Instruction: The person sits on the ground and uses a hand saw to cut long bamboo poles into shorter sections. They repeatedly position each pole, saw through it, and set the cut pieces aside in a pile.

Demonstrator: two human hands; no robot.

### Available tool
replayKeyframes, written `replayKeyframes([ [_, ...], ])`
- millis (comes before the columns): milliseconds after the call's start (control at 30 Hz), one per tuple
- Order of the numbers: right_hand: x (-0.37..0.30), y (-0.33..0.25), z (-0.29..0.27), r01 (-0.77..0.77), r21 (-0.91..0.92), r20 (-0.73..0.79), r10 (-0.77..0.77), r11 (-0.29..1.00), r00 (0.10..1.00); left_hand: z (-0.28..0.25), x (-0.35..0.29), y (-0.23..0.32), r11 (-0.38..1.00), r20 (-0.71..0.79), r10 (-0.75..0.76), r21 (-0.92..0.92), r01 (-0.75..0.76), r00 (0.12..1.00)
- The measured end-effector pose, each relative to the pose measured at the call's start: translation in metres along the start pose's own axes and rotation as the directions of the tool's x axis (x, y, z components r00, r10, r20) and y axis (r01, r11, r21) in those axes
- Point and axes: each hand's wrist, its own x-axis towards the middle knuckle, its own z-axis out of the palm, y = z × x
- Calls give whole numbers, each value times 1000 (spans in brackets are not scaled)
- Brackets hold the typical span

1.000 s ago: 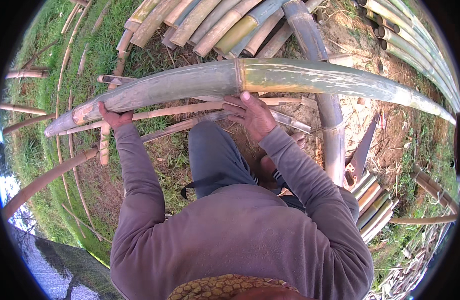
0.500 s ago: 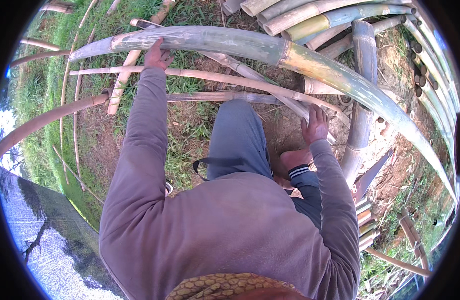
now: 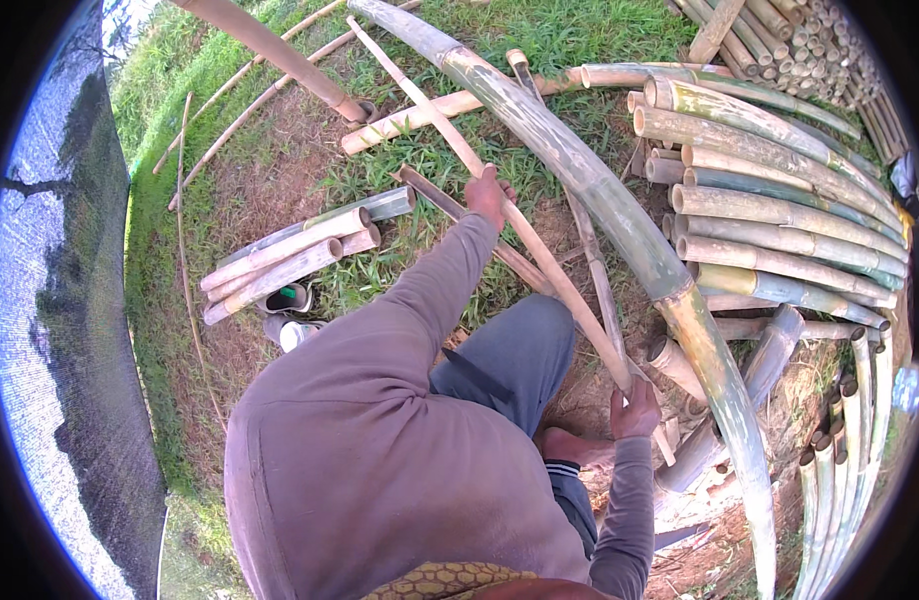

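Observation:
My left hand (image 3: 490, 195) reaches forward and grips a long thin bamboo slat (image 3: 550, 265) partway along its length. My right hand (image 3: 635, 410) holds the same slat near its lower end, close to my knee. The slat runs diagonally from the upper middle down to the lower right. Just beyond it lies a big green-and-tan bamboo pole (image 3: 620, 215), curving from the top centre to the bottom right; neither hand touches it. My bare foot (image 3: 570, 445) rests on the dirt below the slat.
A stack of thick bamboo poles (image 3: 770, 200) fills the right side. Short cut bamboo pieces (image 3: 290, 250) lie on the grass at left, with a pair of boots (image 3: 285, 305) beside them. Thin slats (image 3: 600, 280) and poles (image 3: 280, 60) lie around. Dark netting (image 3: 70, 300) borders the left.
Both hands were on the big bamboo pole; they have let it go and now grip the thin slat. The view has swung, so the pole now runs diagonally to my right.

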Motion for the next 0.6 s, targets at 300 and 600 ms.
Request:
replayKeyframes([
  [300,-33,17,-40,181,-307,-249,-262,935,932,48,-42,49,969,-70,218,-99,-224,973],
  [600,-3,3,-44,208,-201,-243,-254,957,936,74,22,71,975,-61,201,-83,-206,978],
])
